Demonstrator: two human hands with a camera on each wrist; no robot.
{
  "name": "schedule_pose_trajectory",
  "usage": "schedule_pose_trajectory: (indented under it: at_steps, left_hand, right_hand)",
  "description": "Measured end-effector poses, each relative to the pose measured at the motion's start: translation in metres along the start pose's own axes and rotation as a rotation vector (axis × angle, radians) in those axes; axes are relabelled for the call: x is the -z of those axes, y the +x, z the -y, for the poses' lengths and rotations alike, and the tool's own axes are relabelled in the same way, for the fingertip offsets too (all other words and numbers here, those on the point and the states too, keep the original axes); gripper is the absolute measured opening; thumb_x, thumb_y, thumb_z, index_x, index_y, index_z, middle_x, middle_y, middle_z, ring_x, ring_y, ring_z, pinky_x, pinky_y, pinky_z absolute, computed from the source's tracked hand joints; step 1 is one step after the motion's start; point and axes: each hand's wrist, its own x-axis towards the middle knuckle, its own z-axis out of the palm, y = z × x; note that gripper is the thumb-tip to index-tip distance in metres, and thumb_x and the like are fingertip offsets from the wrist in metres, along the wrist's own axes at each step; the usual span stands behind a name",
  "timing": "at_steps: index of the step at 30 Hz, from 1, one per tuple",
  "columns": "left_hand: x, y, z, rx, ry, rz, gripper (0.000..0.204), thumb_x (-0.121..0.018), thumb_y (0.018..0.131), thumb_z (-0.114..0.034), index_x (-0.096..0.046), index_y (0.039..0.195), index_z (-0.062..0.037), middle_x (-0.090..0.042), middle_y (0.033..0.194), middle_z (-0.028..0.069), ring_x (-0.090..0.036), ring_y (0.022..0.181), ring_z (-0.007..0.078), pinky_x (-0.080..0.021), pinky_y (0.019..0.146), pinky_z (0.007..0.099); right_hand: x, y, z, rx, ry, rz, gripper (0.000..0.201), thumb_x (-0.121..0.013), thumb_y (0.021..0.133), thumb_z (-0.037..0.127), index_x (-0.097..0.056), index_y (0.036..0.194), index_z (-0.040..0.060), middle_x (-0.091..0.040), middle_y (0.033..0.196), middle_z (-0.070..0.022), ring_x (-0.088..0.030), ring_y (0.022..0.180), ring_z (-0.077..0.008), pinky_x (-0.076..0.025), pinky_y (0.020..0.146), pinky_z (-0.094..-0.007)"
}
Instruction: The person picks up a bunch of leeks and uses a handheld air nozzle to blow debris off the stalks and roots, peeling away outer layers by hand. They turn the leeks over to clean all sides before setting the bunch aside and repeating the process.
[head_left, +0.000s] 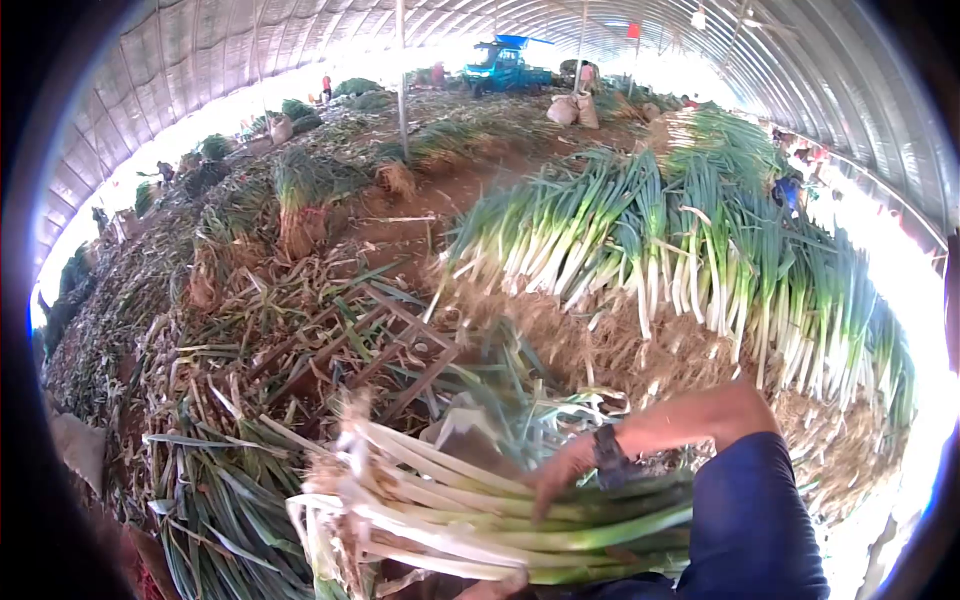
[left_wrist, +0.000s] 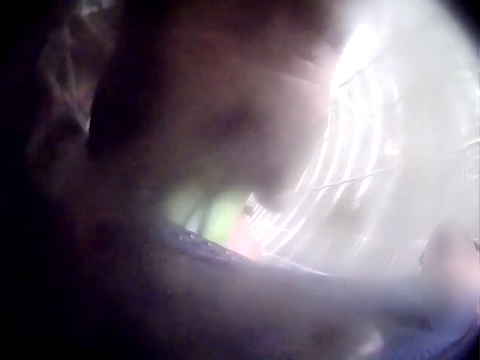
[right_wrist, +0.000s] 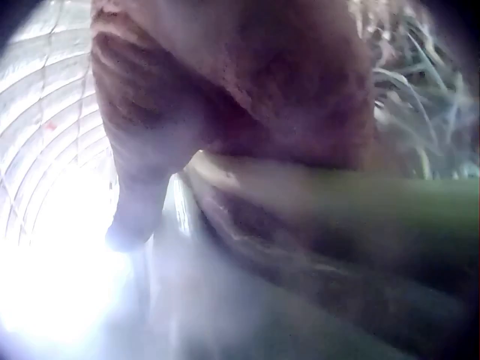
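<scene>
A thick bundle of long green onions (head_left: 440, 510) lies across the person's lap in the head view, white stalks and brown roots to the left, green leaves to the right. The right hand (head_left: 560, 475) reaches over the bundle from above, fingers bent down around the upper stalks. In the right wrist view its thumb (right_wrist: 142, 202) hangs beside a blurred stalk (right_wrist: 375, 202) under the palm. At the bottom edge, the left hand (head_left: 495, 586) holds the bundle from below, a digit over the nearest stalk; most of this hand is hidden. The left wrist view is dark and blurred.
A long row of green onions (head_left: 640, 230) lies on the soil to the right. Loose leaves (head_left: 225, 510) heap at the left, near a wooden frame (head_left: 410, 335). Farther off are upright bundles (head_left: 300, 205), sacks (head_left: 573, 110), a pole (head_left: 402, 80) and a blue truck (head_left: 505, 68).
</scene>
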Motion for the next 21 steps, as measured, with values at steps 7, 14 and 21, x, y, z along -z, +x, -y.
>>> schedule_pose_trajectory:
  at_steps: [7,14,21]
  left_hand:
    - [0.015,0.003,-0.004,0.114,0.004,0.313,0.043,-0.066,0.098,-0.027,-0.062,0.133,-0.0037,-0.065,0.123,0.0185,-0.063,0.112,0.0297,-0.052,0.098,0.0447]
    - [0.023,-0.023,-0.031,0.083,-0.095,0.722,0.041,-0.068,0.097,-0.027,-0.064,0.131,-0.0035,-0.067,0.120,0.0182,-0.064,0.111,0.0281,-0.052,0.099,0.0421]
    - [0.153,-0.112,-0.061,0.051,-0.391,0.558,0.051,-0.071,0.098,-0.031,-0.062,0.134,0.0047,-0.069,0.126,0.0259,-0.074,0.104,0.0322,-0.062,0.088,0.0360]
  right_hand:
    - [-0.026,-0.010,-0.117,-0.031,0.410,-0.042,0.085,-0.082,0.088,0.023,-0.036,0.156,0.0005,-0.050,0.154,-0.0130,-0.050,0.135,-0.0201,-0.044,0.112,-0.0355]
    - [-0.050,-0.045,-0.099,-0.078,0.134,-0.173,0.083,-0.087,0.080,0.020,-0.046,0.150,0.0036,-0.060,0.141,-0.0097,-0.057,0.125,-0.0195,-0.043,0.111,-0.0346]
    - [-0.054,-0.043,-0.086,-0.189,0.233,-0.280,0.098,-0.095,0.069,0.017,-0.044,0.152,0.0052,-0.059,0.142,-0.0099,-0.055,0.129,-0.0209,-0.042,0.113,-0.0346]
